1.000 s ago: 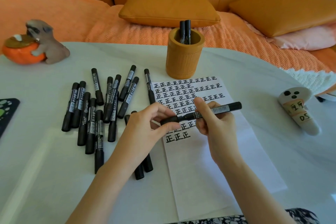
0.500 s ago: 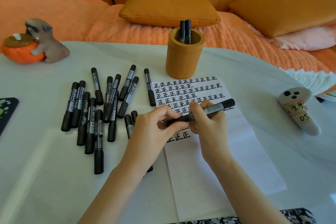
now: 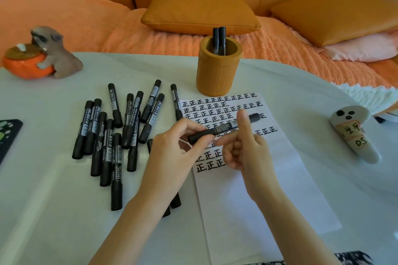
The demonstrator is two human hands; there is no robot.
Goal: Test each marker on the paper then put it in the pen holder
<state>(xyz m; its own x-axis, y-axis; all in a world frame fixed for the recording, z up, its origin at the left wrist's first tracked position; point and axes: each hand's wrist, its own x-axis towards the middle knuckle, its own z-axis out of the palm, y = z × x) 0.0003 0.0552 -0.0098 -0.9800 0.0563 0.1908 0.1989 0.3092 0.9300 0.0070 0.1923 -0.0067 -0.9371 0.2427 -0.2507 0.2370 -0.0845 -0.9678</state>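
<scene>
Marker held level in the air above the paper, between the two hands and in front of the pen holder. The left hand pinches the near, lower end, the cap end by the look of it, with thumb and fingers curled round it. The right hand grips the labelled barrel between a raised thumb and the forefinger, and its other fingers are folded into the palm. Whether the cap is seated or already loosened cannot be told, since the left hand covers the joint. The sheet lies flat on the counter, its upper part filled with rows of black test characters and its lower part blank. The loose markers lie in a heap to the left of the sheet, and two markers already stand in the holder. Judged from its look, the marker is light and rigid, with a smooth round plastic body that would turn in a slack grip and roll if laid down. A friction-fit cap likely gives way suddenly, so the firmest hold is on the mid-barrel with one hand and squarely on the cap with the other, pulling along the axis. An exposed tip would stain skin and paper, and is best kept clear of both until writing.
</scene>
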